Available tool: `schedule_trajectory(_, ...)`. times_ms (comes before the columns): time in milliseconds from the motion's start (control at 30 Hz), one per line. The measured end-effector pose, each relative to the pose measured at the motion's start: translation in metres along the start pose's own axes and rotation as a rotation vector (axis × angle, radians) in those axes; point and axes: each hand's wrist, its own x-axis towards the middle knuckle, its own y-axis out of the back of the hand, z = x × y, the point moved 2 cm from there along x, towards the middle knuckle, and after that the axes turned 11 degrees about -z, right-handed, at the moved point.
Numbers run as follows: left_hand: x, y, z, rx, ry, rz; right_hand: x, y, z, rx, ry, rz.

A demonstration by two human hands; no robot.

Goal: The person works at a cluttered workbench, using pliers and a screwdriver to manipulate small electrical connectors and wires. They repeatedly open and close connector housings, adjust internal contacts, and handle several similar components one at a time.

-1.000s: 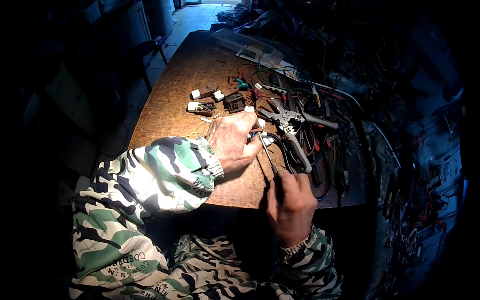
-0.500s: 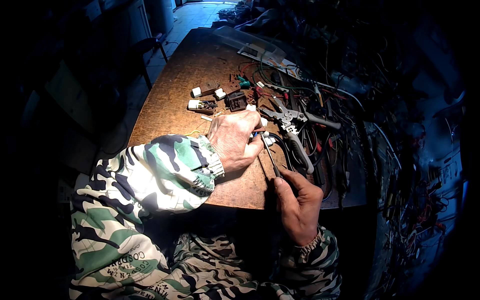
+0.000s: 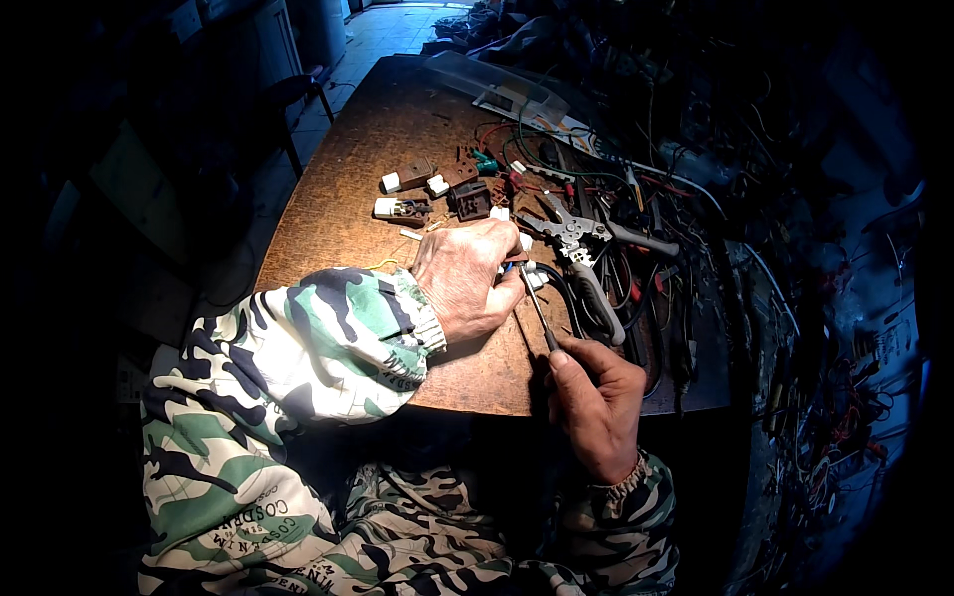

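My left hand is closed over a small brown and white electrical connector, mostly hidden beneath the fingers. A bit of blue wire shows at the fingertips, and a black cable curves away beside them. My right hand grips a slim screwdriver near the table's front edge. Its metal shaft slants up and left, with the tip at the connector by my left thumb; the exact contact point cannot be made out. Just right of the connector lie grey-handled wire strippers.
Beyond my left hand sit brown and white connectors, an opened one and a dark brown housing. A green piece lies farther back. Tangled wires cover the right side of the wooden table; a clear plastic tray rests at its far end.
My right hand and the screwdriver have shifted very slightly, the fingers turning a little around the handle. My left hand stays in place.
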Motion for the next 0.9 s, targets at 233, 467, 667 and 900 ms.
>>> schedule_trajectory(233,-0.001,-0.001,0.000,-0.017,0.005,-0.001,0.000,0.000,0.000,0.012,-0.020,-0.007)
schedule_trajectory(467,0.001,-0.002,0.002,-0.021,0.030,-0.024,-0.001,0.001,-0.001,0.033,-0.059,0.007)
schedule_trajectory(667,-0.001,0.002,-0.003,-0.023,0.081,-0.012,0.006,-0.006,0.003,-0.082,-0.052,0.059)
schedule_trajectory(900,0.004,-0.003,-0.001,-0.061,0.075,-0.037,0.003,-0.001,0.001,-0.460,0.209,0.106)
